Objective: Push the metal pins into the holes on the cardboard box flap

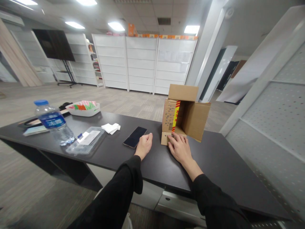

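A cardboard box (pixel 168 114) lies on its side on the dark table, its open mouth facing me and its flaps spread out. Red and yellow tape runs along one inner edge. My right hand (pixel 179 148) rests with fingers apart on the box's lower flap (pixel 165 138). To its left, my left hand (pixel 144 147) is curled into a fist, thumb on top; whether anything is inside it is hidden. Beside that fist lies a black smartphone (pixel 134 136), screen up, its near right corner close to the hand.
Left of the phone are a crumpled white tissue (pixel 111 128), a clear plastic case (pixel 84 141) and a water bottle (pixel 54 122) with a blue cap. Behind them stands a white basket (pixel 85 112) of colourful packets. A perforated panel (pixel 278 108) borders the table's right side.
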### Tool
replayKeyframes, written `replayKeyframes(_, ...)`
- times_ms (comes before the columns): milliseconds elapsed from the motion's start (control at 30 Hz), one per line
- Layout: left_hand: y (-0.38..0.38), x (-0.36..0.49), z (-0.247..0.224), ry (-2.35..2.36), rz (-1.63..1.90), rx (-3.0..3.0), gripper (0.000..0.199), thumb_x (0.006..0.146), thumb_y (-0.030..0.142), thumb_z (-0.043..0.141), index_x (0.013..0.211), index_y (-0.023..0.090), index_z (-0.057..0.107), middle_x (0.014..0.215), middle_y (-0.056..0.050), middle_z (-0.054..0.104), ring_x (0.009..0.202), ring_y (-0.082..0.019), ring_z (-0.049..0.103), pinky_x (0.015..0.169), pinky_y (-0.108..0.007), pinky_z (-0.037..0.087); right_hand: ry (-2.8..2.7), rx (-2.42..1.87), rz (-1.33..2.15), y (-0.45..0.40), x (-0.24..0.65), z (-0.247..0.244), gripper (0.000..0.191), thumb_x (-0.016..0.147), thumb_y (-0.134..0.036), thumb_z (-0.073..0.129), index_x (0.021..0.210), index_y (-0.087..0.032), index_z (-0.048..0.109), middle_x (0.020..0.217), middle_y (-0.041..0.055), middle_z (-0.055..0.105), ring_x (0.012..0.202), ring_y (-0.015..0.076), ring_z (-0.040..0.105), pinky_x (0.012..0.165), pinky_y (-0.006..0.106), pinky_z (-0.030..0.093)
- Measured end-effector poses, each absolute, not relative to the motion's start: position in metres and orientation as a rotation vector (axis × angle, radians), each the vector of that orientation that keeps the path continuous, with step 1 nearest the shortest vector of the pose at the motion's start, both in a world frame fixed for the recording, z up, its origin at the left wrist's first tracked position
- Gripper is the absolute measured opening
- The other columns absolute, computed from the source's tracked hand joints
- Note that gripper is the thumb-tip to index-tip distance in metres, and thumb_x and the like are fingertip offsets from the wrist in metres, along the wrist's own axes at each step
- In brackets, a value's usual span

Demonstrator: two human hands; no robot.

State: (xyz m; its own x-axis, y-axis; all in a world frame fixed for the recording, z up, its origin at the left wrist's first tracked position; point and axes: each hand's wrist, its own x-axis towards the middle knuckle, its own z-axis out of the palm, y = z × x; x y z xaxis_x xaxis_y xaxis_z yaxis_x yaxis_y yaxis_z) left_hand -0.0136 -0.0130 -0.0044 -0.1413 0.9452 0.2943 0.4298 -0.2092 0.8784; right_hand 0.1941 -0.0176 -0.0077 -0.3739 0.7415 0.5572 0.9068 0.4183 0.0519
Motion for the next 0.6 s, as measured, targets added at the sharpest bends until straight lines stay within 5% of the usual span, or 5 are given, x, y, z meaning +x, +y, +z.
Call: replayKeyframes(600, -0.0127, -0.0137, -0.0062, 1.561, 1.307, 1.662, 0.047, 0.091, 0.053, 0.033, 0.058, 0.021, 0.021, 0.056, 0.005, 0.022, 0.056, -0.009, 0.024, 0.055, -0.028, 0.017, -2.217, -1.394, -0.431, -0.0122, 0.1860, -0.0063, 0.027, 0.092, -0.024, 0.050, 0.116, -0.020, 0.063, 0.125, 0.0110, 0.062, 0.113, 0.0267, 0.052, 0.097, 0.042, 0.032)
